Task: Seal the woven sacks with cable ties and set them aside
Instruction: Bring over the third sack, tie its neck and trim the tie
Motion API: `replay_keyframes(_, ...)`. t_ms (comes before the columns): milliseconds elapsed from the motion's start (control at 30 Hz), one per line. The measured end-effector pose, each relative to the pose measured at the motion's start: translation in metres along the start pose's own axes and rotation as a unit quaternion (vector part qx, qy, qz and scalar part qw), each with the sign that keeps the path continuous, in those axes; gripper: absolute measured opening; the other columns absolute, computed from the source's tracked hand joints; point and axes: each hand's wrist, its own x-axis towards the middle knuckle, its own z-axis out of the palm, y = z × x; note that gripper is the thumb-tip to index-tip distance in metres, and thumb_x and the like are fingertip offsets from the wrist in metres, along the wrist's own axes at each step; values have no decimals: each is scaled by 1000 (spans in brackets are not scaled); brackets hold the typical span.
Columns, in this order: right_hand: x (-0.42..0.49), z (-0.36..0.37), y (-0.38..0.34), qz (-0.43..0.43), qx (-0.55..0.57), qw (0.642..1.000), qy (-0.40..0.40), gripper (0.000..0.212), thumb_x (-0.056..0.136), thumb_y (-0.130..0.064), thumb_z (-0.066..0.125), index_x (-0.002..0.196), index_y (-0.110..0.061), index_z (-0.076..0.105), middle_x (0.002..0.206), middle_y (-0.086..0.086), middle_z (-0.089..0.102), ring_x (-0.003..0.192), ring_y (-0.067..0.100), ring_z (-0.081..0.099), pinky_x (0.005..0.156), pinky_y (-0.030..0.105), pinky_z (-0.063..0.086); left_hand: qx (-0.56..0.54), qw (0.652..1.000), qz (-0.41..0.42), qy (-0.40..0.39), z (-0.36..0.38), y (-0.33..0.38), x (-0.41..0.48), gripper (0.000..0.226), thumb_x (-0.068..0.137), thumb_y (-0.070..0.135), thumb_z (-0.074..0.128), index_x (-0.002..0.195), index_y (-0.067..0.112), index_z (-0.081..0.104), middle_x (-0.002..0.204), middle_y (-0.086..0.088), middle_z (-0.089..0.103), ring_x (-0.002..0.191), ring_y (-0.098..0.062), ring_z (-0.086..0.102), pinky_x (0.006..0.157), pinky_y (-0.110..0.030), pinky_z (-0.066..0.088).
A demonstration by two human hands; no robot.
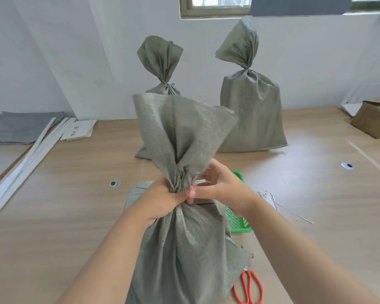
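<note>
A grey-green woven sack (182, 249) stands upright on the table right in front of me, its top bunched into a neck with the mouth fanning out above. My left hand (162, 200) is clenched around that neck. My right hand (219, 189) is at the neck's right side, fingertips pinching the gathered fabric; whether a tie is in its fingers cannot be told. Loose white cable ties (272, 199) lie on the table to the right. Two tied sacks stand at the back: one (160, 62) behind the held sack, another (251, 113) at the right.
A green mesh basket (238, 220) sits behind the sack, orange-handled scissors (249, 286) at lower right. A flat sack (136, 194) lies under the held one. White strips (24, 165) and grey sheets (13, 128) are at left, a cardboard box (373, 119) at right.
</note>
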Motion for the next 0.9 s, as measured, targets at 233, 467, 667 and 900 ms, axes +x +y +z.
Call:
replay_keyframes(233,-28,-65,34,25,-6,989,147,57,79,-1,77,130,-20,57,118,9,69,106,17,65,87,30,53,-26,998,-43,39,8,1,8,23,92,39,71,76,26,62,53,20,60,60,-4,56,66,-16,48)
replay_keyframes(467,-58,-125,81,84,-51,956,276,47,85,10,70,119,-21,62,109,9,70,93,17,66,82,29,55,-3,994,-86,63,14,-2,17,31,80,60,76,105,44,66,113,20,70,108,-12,67,104,-38,50)
replay_keyframes(667,-77,-156,135,159,-76,930,323,43,84,8,72,116,-19,64,113,17,68,90,24,65,83,34,56,39,991,-100,79,19,-2,23,35,83,55,76,111,36,68,113,12,72,109,-17,66,104,-41,50)
replay_keyframes(900,-89,-173,187,274,-135,900,311,43,83,0,75,122,-12,63,112,12,67,89,24,64,79,29,49,35,992,-98,77,22,-4,24,13,86,48,75,94,44,65,108,20,69,113,-13,63,104,-36,47)
